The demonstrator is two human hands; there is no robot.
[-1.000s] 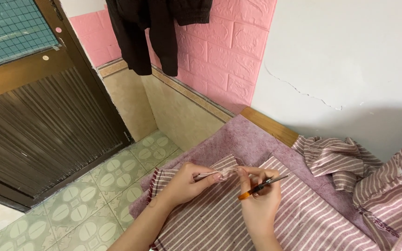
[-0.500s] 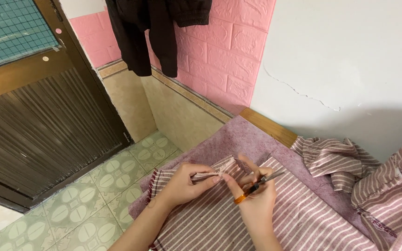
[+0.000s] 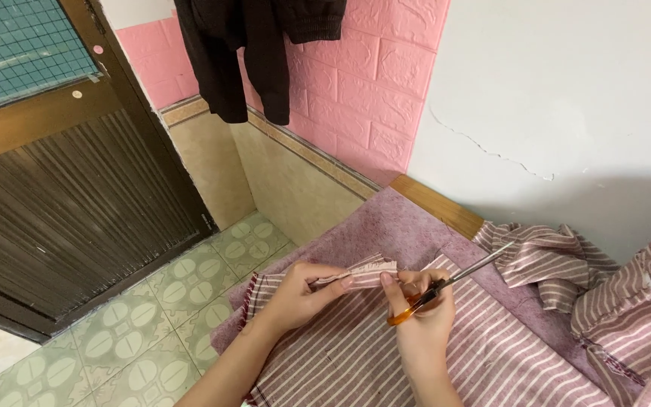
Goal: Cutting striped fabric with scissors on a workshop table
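Dark garment [image 3: 254, 53] on pink brick wall [image 3: 386, 83]; brown door [image 3: 62, 196], tiled floor [image 3: 137, 339].

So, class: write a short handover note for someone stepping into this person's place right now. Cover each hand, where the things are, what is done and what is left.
Left hand: pinches a folded strip of striped fabric, held up just above the table.
Right hand: grip closed on orange-handled scissors; blades point up and right, away from the strip.
Things: large striped cloth spread on the mauve table cover; more striped pieces bunched at the right.
Done: no cut can be told from this view.
Left: the strip is in hand with the scissors not on it.
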